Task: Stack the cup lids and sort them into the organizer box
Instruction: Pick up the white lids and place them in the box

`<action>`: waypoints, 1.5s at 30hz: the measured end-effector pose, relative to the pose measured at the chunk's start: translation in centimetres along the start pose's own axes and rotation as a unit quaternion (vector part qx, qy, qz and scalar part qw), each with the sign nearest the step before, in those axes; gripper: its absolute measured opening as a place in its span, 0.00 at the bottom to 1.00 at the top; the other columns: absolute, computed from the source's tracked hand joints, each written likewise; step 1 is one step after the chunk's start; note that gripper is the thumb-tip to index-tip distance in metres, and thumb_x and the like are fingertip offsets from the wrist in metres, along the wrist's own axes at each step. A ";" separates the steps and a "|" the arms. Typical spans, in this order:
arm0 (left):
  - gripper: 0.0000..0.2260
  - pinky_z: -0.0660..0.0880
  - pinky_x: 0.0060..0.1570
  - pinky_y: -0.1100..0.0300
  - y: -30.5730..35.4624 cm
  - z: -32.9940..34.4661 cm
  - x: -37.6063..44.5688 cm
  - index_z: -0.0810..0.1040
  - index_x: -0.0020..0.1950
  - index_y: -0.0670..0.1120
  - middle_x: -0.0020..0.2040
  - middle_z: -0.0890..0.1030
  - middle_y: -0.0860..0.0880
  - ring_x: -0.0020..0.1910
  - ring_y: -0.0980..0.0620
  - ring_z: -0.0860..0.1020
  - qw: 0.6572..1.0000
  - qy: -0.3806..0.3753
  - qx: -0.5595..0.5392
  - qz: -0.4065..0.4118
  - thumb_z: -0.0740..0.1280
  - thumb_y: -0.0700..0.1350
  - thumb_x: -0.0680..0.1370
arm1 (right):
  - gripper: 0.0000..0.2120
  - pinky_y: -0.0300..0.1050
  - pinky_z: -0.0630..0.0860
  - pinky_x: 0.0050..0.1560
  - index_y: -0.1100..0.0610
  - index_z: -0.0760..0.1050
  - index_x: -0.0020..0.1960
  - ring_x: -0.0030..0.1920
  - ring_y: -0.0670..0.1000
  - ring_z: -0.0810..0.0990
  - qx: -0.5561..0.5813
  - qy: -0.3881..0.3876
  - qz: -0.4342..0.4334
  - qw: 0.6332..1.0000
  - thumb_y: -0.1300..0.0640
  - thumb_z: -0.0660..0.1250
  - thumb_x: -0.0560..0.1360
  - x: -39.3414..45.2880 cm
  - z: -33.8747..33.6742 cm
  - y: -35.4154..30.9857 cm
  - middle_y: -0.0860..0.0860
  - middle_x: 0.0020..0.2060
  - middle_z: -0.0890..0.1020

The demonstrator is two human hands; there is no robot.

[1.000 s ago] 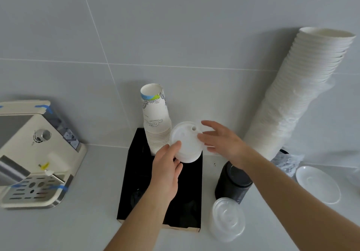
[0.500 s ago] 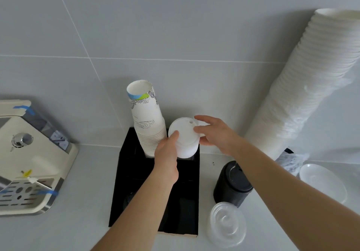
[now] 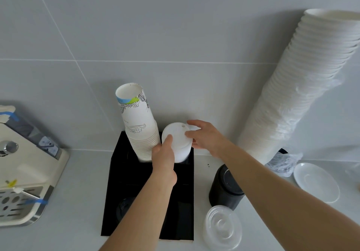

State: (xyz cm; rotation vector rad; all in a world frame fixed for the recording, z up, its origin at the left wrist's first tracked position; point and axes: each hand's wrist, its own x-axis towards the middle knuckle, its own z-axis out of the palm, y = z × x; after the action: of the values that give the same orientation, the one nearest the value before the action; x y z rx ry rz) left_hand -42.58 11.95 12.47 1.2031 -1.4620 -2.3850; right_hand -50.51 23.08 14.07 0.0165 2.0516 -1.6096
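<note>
A stack of white cup lids (image 3: pixel 178 142) stands in the far right compartment of the black organizer box (image 3: pixel 120 174). My left hand (image 3: pixel 164 157) grips the stack from its near left side, thumb on the top lid. On the stack's right side my right hand (image 3: pixel 204 136) holds it with fingertips on the top lid's rim. A stack of black lids (image 3: pixel 226 189) and a stack of clear lids (image 3: pixel 223 227) stand on the counter right of the box. The stack's lower part is hidden inside the box.
A stack of printed paper cups (image 3: pixel 138 122) stands in the box's far left compartment, touching my left hand. A tall leaning stack of white bowls (image 3: pixel 300 87) rests against the wall at right, a white saucer (image 3: pixel 316 182) below it. A cream machine (image 3: pixel 23 165) sits at left.
Both hands have carried the white lid stack down and away from me into the box's far right compartment. The camera has shifted a little.
</note>
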 end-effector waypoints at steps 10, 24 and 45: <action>0.14 0.69 0.50 0.57 -1.2 -1.0 0.4 0.76 0.63 0.43 0.57 0.78 0.46 0.52 0.47 0.75 0.979 0.029 0.173 0.105 0.61 0.44 0.80 | 0.20 0.39 0.72 0.48 0.50 0.77 0.66 0.52 0.49 0.79 -0.159 0.091 -0.072 0.980 0.50 0.70 0.76 -0.6 1.1 2.2 0.49 0.57 0.83; 0.13 0.77 0.57 0.47 -1.3 -1.2 0.9 0.78 0.59 0.43 0.55 0.82 0.44 0.55 0.42 0.79 0.924 0.010 0.351 0.149 0.64 0.45 0.76 | 0.15 0.34 0.69 0.52 0.51 0.81 0.62 0.54 0.43 0.78 -0.202 0.116 -0.110 0.966 0.51 0.70 0.76 -0.5 1.3 4.4 0.45 0.55 0.84; 0.14 0.73 0.54 0.56 -1.3 -3.1 0.9 0.75 0.63 0.40 0.61 0.78 0.45 0.60 0.47 0.76 0.729 -0.028 0.602 0.324 0.62 0.44 0.80 | 0.21 0.44 0.79 0.50 0.50 0.76 0.69 0.38 0.48 0.75 -0.305 0.099 -0.139 0.937 0.50 0.68 0.77 -1.1 2.0 4.2 0.51 0.55 0.85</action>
State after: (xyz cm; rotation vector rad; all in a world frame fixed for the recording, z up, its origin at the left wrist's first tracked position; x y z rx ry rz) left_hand -40.76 10.01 10.18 0.4278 -2.9152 -0.8490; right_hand -47.42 22.88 10.44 -0.3584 2.7325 -1.0781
